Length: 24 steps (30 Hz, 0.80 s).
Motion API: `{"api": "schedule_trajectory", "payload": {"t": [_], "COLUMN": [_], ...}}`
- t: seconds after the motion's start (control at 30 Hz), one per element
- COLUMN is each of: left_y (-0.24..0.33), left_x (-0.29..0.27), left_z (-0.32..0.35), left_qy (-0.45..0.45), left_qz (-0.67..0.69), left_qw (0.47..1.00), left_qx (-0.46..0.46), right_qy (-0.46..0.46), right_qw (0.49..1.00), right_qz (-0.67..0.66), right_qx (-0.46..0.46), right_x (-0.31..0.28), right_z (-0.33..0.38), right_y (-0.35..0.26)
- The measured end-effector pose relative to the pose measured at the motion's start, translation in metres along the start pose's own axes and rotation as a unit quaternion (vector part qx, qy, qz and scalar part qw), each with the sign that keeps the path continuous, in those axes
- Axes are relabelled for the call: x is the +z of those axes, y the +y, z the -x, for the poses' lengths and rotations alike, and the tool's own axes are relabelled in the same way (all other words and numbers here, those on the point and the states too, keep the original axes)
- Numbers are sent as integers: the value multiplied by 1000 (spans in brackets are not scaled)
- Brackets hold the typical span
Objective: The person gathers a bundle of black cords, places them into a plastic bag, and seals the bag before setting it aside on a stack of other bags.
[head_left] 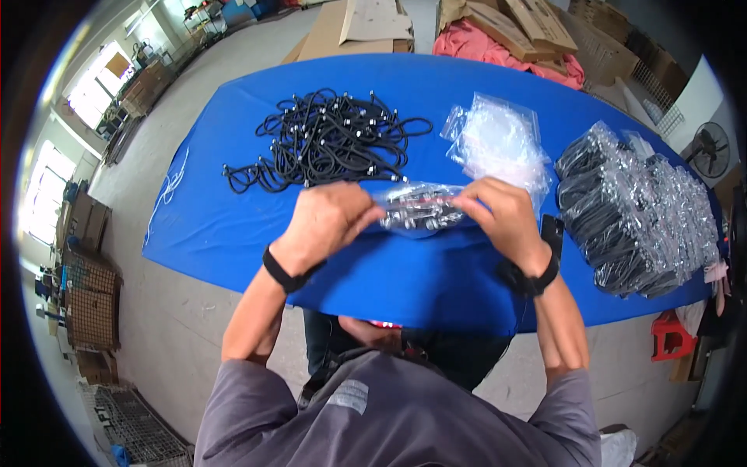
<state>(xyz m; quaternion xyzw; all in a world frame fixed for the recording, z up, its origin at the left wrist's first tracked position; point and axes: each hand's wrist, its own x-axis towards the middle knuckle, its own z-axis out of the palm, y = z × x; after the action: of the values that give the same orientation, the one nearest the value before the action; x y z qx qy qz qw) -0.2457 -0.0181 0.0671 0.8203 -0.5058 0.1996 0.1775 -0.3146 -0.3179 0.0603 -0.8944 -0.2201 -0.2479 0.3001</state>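
Between my hands, just over the blue table, is a clear plastic bag (420,208) with black cords and silvery metal ends inside. My left hand (331,214) pinches the bag's upper left edge. At its upper right edge my right hand (502,212) grips it between thumb and fingers. A loose pile of black cords (334,140) with silvery tips lies beyond my left hand. Past my right hand is a stack of flat clear bags (498,140). Farther right sits a big heap of filled bags (630,210) holding black cords.
The blue cloth-covered table (226,241) spans the space before me. A dark phone-like object (551,232) lies by my right wrist. White strings (167,191) rest at the left edge. Cardboard (377,23) and pink cloth (498,50) are beyond the table; a fan (710,148) stands right.
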Motion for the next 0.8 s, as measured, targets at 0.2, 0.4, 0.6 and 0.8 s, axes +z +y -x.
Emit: {"api": "schedule_trajectory", "payload": {"t": [0.2,0.4,0.6,0.8], "left_y": [2,9,21,22], "left_x": [27,67,134,136], "left_z": [13,34,26,15], "left_qy": [-2,85,135,82], "left_qz": [172,378,692,657], "left_qw": [975,910,674,687], "left_qx": [-137,-149,-223,-298], "right_qy": [-19,-40,-26,64], "right_qw": [995,969,927,914], "right_qz": [-66,-197,-346,-364], "right_qx": [76,142,143,168], "right_x": [17,33,58,109], "right_z": [13,33,37,71], "right_y": [9,20,19,24]}}
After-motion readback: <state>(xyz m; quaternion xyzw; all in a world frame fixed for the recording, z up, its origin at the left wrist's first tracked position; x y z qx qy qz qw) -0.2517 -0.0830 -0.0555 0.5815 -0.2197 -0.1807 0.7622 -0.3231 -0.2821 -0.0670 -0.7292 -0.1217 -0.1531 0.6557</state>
